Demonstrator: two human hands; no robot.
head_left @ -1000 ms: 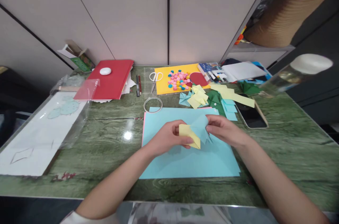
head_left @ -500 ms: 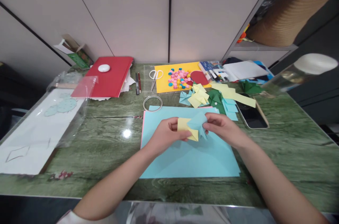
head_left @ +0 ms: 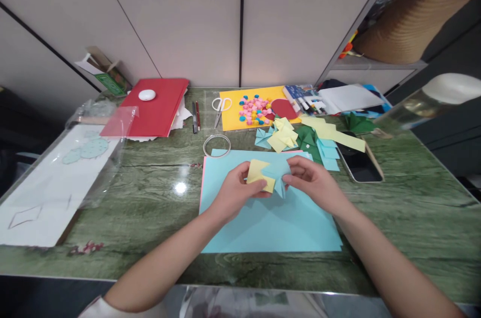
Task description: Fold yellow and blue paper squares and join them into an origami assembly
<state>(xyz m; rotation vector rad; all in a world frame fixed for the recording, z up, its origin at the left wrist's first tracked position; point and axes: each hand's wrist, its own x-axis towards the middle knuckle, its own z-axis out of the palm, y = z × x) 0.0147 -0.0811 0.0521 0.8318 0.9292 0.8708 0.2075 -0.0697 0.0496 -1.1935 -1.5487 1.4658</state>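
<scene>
My left hand [head_left: 240,186] pinches a folded yellow paper piece [head_left: 256,172] between thumb and fingers. My right hand [head_left: 311,178] grips a folded light-blue paper piece [head_left: 277,170]. The two pieces meet and overlap, the blue one's tip lying over the yellow; whether they interlock I cannot tell. Both hands are above a stack of light-blue paper sheets [head_left: 263,230]. Just beyond lie several folded yellow pieces [head_left: 283,135], folded light-blue pieces [head_left: 327,154] and a dark green folded piece [head_left: 307,140].
Scissors [head_left: 221,107], a metal ring [head_left: 217,146] and pens [head_left: 194,117] lie left of a yellow sheet [head_left: 230,120] bearing small coloured balls [head_left: 255,110]. A phone [head_left: 361,160] is at right, near a clear bottle [head_left: 421,102]. A red folder [head_left: 158,112] and bagged drawing [head_left: 48,183] occupy the left.
Both hands have shifted slightly left with the paper pieces. The blue piece now overlaps more of the yellow one, and the yellow piece has tilted a little.
</scene>
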